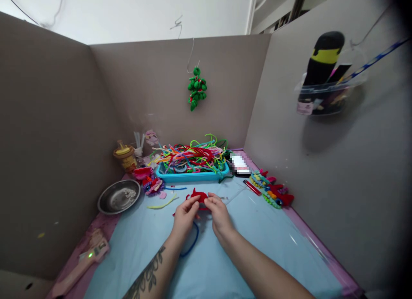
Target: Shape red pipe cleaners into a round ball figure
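Observation:
Both hands meet over the middle of the blue table cover, holding a small red fuzzy piece that looks bent from pipe cleaner (200,195). My left hand (186,212) pinches its left side between thumb and fingers. On the other side, my right hand (219,211) pinches the right edge. Part of the red piece is hidden behind the fingers. A blue pipe cleaner (194,243) curves on the cover below and between my wrists. Farther left lies a yellow-green pipe cleaner (162,203).
A blue tray (193,177) heaped with coloured pipe cleaners stands at the back. Left are a metal bowl (111,198) and a pink glue gun (85,264); right are a phone (240,165) and finished fuzzy pieces (273,191). Grey partitions (154,84) enclose the table.

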### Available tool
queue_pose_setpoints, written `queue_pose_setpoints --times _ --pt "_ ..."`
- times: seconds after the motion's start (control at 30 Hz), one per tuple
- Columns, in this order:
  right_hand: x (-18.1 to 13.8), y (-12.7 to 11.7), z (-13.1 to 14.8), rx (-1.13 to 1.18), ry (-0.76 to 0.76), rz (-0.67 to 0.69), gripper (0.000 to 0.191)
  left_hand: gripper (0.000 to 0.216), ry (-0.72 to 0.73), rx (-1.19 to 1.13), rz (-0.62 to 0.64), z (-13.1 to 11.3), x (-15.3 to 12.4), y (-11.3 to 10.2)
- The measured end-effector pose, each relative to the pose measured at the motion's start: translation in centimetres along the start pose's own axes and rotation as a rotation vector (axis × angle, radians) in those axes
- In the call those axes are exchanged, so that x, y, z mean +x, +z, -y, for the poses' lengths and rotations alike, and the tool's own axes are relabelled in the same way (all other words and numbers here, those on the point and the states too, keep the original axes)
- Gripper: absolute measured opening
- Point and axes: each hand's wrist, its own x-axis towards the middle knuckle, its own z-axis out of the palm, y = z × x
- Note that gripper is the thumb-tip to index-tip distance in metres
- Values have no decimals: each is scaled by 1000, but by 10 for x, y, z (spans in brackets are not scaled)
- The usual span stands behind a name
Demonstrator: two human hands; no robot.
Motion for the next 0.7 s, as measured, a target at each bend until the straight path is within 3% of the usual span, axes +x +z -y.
queue_pose_setpoints --times 0.37,0.7 --pt "-4 2 4 -13 -34 38 19 54 -26 -37 -8 -1 1 0" --pt "-5 3 4 47 -30 75 24 46 10 -15 -1 1 0 0"
